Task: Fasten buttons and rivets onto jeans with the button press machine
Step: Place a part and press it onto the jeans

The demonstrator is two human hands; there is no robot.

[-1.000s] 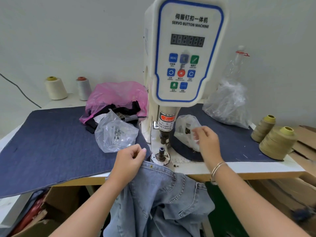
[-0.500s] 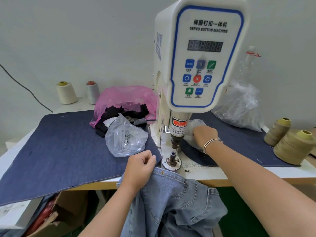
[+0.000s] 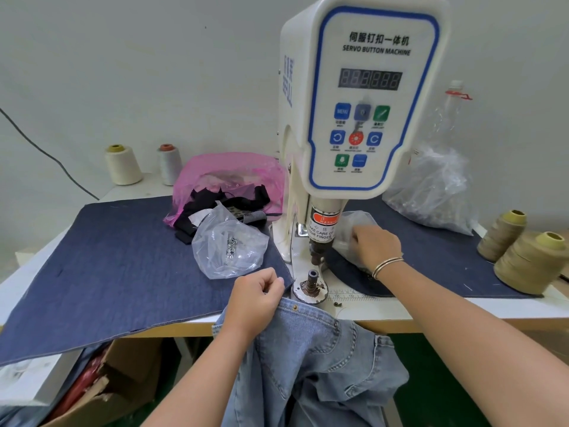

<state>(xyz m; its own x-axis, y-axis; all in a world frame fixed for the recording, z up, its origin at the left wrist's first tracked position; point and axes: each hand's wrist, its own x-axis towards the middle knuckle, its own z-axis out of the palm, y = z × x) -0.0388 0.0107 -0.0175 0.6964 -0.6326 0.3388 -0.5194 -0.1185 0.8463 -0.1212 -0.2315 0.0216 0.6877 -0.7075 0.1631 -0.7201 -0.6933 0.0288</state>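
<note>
The left hand (image 3: 257, 298) pinches the jeans (image 3: 308, 359) at the table edge, at 7 o'clock from the button press machine (image 3: 354, 118); the right hand (image 3: 374, 246), fingers curled, grips a small clear bag (image 3: 354, 223) at the press's 4 o'clock

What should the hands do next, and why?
Probably the right hand should lift a rivet out of the small clear bag and set it on the die. The die looks bare, and the left hand holds the jeans ready beside it.
</note>
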